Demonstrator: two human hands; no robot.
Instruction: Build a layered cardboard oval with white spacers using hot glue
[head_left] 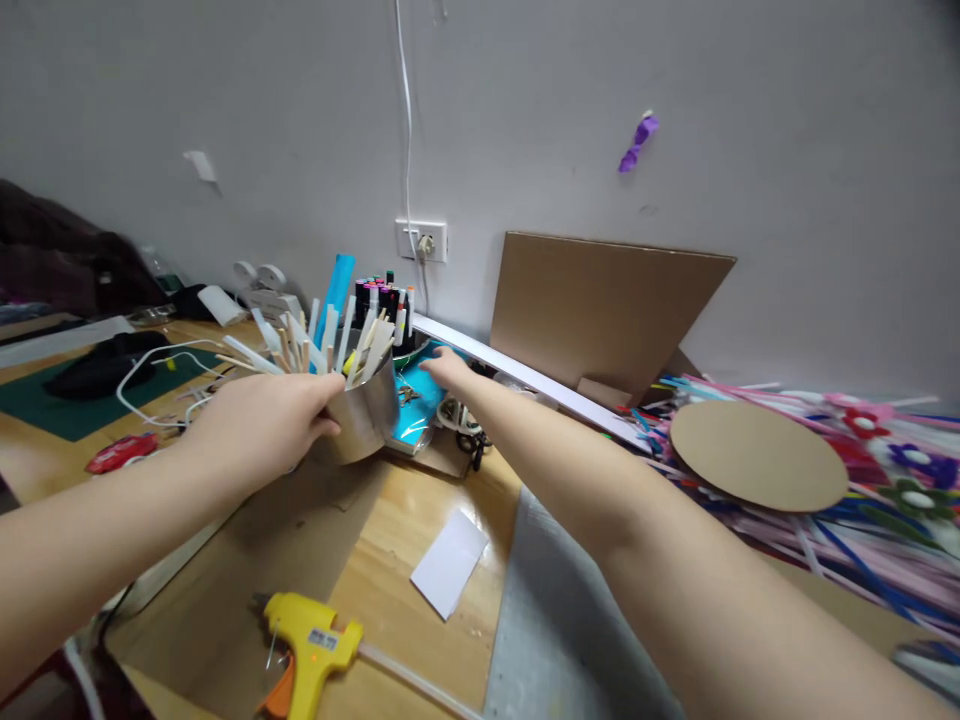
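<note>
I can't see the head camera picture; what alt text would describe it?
The left hand grips a shiny metal cup full of wooden sticks, while the right hand reaches to a teal tray behind it. A yellow glue gun, a white card and a cardboard disc lie on the wooden desk.

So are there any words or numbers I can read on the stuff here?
No text can be read here.
Yellow glue gun: a small white label with dark print, too small and blurred to read.
Markers: any print is too small to tell.
White paper slip: blank.
</note>
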